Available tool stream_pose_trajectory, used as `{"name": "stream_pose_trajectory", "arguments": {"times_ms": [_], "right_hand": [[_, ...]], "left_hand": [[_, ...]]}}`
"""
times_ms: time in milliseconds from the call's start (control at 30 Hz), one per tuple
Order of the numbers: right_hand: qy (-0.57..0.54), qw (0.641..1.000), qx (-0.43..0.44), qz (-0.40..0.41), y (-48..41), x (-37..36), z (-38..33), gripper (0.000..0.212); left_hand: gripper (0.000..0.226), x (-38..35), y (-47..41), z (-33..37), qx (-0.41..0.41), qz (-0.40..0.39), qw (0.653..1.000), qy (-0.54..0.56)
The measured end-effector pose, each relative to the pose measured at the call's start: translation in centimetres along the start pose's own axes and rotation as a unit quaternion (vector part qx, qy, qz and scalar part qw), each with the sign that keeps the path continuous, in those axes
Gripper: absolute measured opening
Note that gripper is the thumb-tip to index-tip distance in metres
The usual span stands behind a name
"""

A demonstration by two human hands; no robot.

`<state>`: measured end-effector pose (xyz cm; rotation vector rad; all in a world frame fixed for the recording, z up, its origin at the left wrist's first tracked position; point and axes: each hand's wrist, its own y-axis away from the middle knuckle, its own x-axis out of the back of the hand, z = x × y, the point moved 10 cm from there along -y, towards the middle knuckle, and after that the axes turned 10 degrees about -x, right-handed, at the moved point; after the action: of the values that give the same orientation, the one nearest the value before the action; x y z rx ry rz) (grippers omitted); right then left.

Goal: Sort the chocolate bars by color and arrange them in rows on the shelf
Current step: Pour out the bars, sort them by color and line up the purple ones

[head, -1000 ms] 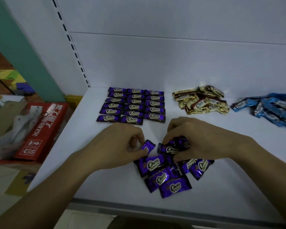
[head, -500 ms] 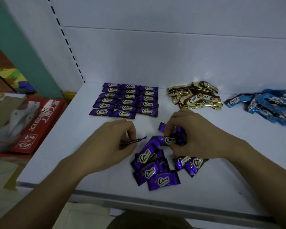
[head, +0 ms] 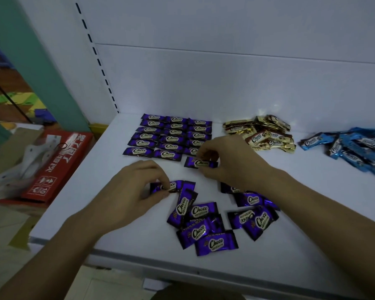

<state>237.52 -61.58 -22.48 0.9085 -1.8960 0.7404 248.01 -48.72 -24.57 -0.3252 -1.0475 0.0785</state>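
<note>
Pinching a purple bar (head: 200, 163) flat against the shelf (head: 85, 202), the right hand (head: 232, 163) sets it just in front of the tidy purple rows (head: 171, 135), apparently extending the third column. The left hand (head: 130, 191) pinches a second bar (head: 174, 186) at the edge of the loose pile (head: 206, 230), likely queued for the next slot.

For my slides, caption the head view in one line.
Right hand holds a purple bar beside purple rows; left hand pinches a second bar; gold pile, blue pile wait.
</note>
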Motion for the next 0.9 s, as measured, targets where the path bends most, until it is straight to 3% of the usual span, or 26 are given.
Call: {"name": "stream_pose_trajectory", "arguments": {"times_ms": [200, 533, 767, 900], "right_hand": [[0.000, 1.000, -0.015, 0.026, 0.2, -1.3, 0.1, 0.006], [-0.030, 0.995, -0.060, 0.069, 0.1, -0.8, 1.0, 0.009], [-0.036, 0.995, -0.068, 0.062, 0.1, -0.7, 1.2, 0.010], [-0.037, 0.993, -0.090, 0.070, 0.9, 0.5, 2.3, 0.014]], "left_hand": [[0.011, 0.3, -0.2, -0.9, 0.017, 0.011, 1.000, 0.007], [0.012, -0.2, 0.2, -2.3, 0.056, 0.046, 0.994, 0.078], [0.022, -0.3, 0.3, -2.3, 0.048, 0.044, 0.996, 0.055], [0.032, -0.3, -0.1, -1.6, 0.010, 0.000, 1.000, -0.006]]}}
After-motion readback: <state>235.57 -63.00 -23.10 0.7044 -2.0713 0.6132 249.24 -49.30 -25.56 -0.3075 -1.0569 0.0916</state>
